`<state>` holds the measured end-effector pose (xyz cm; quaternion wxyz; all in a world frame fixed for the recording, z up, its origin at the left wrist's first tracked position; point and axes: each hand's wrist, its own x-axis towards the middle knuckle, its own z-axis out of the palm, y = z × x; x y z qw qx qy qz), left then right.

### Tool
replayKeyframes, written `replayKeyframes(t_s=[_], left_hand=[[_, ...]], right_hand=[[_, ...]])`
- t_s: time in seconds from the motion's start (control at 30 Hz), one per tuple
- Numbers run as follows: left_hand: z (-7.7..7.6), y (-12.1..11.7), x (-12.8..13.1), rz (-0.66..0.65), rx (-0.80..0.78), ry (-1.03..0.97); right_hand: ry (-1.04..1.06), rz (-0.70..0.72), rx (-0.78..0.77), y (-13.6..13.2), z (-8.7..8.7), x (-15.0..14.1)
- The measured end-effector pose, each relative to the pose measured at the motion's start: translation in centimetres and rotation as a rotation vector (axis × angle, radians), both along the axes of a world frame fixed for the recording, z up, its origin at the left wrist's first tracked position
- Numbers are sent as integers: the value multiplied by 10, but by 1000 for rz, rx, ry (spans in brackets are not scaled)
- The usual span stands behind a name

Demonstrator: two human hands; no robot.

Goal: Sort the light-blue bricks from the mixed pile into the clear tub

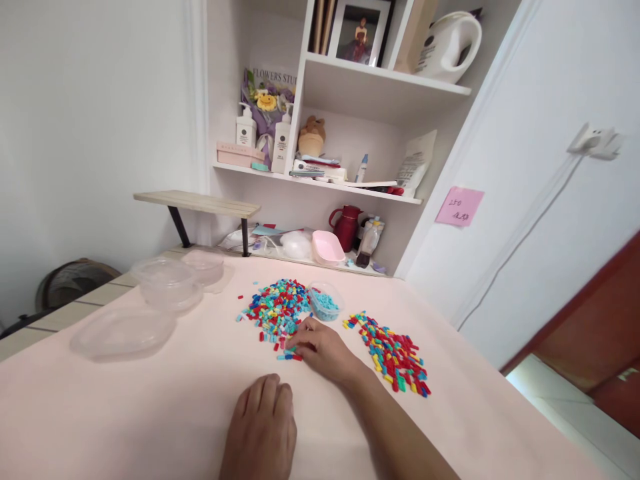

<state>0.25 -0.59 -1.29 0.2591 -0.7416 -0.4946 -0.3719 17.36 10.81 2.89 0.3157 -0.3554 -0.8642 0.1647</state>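
Observation:
My right hand (pixel 320 347) reaches to the near edge of a mixed pile of small coloured plastic pieces (pixel 277 303). Its thumb and fingers pinch at a small green piece (pixel 291 349). Just below those fingertips lie a few blue and red pieces (pixel 290 357) in a short row. My left hand (pixel 263 427) rests on the table nearer to me, its fingers curled together and its palm hidden. A clear tub (pixel 341 301) with light-blue pieces (pixel 324 301) stands beyond my right hand. Another pile, mostly red, yellow and green pieces (pixel 397 353), spreads to the right.
Clear plastic containers (pixel 167 283) and a clear lid (pixel 123 333) stand on the left of the pink table covering (pixel 200 400). At the back are a small wooden stand (pixel 200 201), a pink box (pixel 327 247), a red jug (pixel 347 227) and a bottle (pixel 369 243), below white shelves (pixel 385 80).

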Motion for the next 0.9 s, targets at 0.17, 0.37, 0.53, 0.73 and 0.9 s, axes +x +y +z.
replayKeyframes(t_s=[0.17, 0.37, 0.53, 0.73, 0.9], left_hand=[[1, -1, -2, -2, 8, 19], [1, -1, 0, 2, 11, 11], [0, -1, 0, -4, 0, 6], [-1, -2, -1, -3, 16, 6], [0, -1, -2, -3, 17, 10]], right_hand=[[21, -50, 29, 0, 0, -1], [21, 56, 24, -3, -1, -3], [-20, 56, 19, -5, 1, -3], [-27, -7, -9, -6, 7, -4], [-51, -82, -76, -6, 11, -5]])
